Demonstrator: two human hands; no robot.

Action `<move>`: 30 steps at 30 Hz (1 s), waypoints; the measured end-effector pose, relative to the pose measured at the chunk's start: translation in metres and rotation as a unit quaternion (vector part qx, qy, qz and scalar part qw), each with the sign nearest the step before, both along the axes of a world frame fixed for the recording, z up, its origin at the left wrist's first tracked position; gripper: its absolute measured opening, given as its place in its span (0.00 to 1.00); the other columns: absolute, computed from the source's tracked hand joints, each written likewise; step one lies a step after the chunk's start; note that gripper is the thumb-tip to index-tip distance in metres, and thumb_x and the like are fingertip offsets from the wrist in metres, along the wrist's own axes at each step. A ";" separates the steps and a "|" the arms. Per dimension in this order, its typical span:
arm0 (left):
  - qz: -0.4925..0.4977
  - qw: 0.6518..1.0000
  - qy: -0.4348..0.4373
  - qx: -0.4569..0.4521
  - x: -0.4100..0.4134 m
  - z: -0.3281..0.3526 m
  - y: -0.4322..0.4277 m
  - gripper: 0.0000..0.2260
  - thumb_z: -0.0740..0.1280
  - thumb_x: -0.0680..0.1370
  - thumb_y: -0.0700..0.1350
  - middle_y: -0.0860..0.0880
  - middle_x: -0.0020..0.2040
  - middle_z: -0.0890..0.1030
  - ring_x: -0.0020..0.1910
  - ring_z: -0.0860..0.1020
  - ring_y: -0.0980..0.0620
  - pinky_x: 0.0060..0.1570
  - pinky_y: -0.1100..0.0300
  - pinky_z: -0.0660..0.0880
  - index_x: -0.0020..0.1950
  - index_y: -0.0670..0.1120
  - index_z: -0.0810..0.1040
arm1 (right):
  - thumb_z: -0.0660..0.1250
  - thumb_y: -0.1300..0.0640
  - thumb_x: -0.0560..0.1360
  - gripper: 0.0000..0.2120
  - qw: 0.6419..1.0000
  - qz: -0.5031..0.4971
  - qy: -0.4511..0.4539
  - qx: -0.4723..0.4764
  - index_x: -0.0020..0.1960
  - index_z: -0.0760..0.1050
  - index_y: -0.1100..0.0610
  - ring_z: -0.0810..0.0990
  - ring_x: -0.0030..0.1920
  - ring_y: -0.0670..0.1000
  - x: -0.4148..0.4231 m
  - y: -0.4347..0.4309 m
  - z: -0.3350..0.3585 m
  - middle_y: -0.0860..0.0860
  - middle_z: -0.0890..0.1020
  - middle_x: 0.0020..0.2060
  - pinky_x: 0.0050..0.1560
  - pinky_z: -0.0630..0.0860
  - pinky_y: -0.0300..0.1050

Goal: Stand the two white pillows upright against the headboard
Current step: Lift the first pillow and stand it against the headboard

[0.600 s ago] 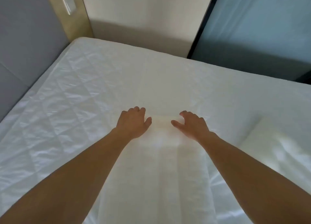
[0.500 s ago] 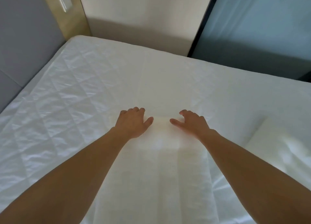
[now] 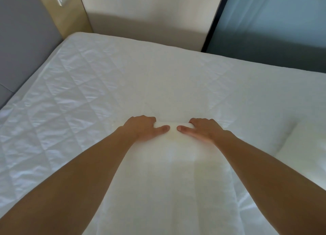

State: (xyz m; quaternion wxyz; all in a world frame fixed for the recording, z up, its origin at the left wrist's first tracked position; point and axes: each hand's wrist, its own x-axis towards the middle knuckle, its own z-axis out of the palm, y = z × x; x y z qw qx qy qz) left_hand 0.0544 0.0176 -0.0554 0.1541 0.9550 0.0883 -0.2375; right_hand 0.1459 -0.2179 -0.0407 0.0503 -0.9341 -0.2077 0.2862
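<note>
The left hand and right hand clamp the far edge of a white pillow. It stretches toward six o'clock between the forearms. A second pillow lies at three o'clock.

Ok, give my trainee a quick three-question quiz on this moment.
1. True or false: both hands grip the far edge of the same pillow.
2. Where does the second pillow lie? A) left of the arms B) right of the arms C) against the headboard
3. Fill in: the held pillow lies ___ on the mattress.

Key:
1. True: left hand and right hand grip the held pillow.
2. B: second pillow.
3. Flat, on the mattress.
</note>
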 end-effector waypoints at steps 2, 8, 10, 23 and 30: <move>-0.004 1.000 -0.004 0.005 -0.002 0.005 -0.001 0.36 0.48 0.70 0.80 0.53 0.46 0.79 0.48 0.78 0.48 0.49 0.51 0.72 0.56 0.52 0.74 | 0.54 0.21 0.72 0.32 1.000 -0.001 -0.008 0.003 0.50 0.74 0.50 0.76 0.43 0.48 -0.004 -0.001 0.005 0.44 0.79 0.42 0.54 0.68 0.49; -0.032 0.999 -0.035 -0.004 -0.020 0.036 0.001 0.36 0.50 0.68 0.81 0.53 0.44 0.78 0.46 0.78 0.50 0.47 0.51 0.74 0.53 0.52 0.72 | 0.55 0.20 0.69 0.35 0.998 0.026 -0.055 0.015 0.51 0.74 0.51 0.79 0.45 0.50 -0.019 -0.007 0.035 0.46 0.81 0.45 0.52 0.72 0.50; -0.037 0.998 -0.060 0.000 -0.031 0.055 0.000 0.36 0.51 0.68 0.81 0.53 0.45 0.78 0.46 0.78 0.49 0.46 0.51 0.73 0.54 0.51 0.72 | 0.57 0.19 0.68 0.35 0.996 0.033 -0.075 0.030 0.49 0.73 0.51 0.78 0.43 0.49 -0.025 -0.010 0.054 0.46 0.80 0.43 0.47 0.70 0.49; -0.062 0.970 -0.220 0.084 -0.160 0.222 -0.046 0.42 0.54 0.66 0.82 0.51 0.48 0.75 0.48 0.74 0.49 0.55 0.52 0.70 0.58 0.47 0.76 | 0.53 0.14 0.61 0.42 0.964 0.080 -0.243 0.068 0.48 0.72 0.51 0.76 0.43 0.51 -0.153 -0.062 0.214 0.45 0.76 0.40 0.55 0.68 0.49; -0.065 0.960 -0.258 0.090 -0.246 0.296 -0.075 0.40 0.56 0.66 0.80 0.50 0.50 0.73 0.51 0.73 0.48 0.57 0.50 0.68 0.57 0.46 0.75 | 0.57 0.16 0.63 0.42 0.931 0.070 -0.346 0.097 0.47 0.75 0.55 0.78 0.43 0.53 -0.245 -0.090 0.282 0.47 0.80 0.39 0.55 0.67 0.50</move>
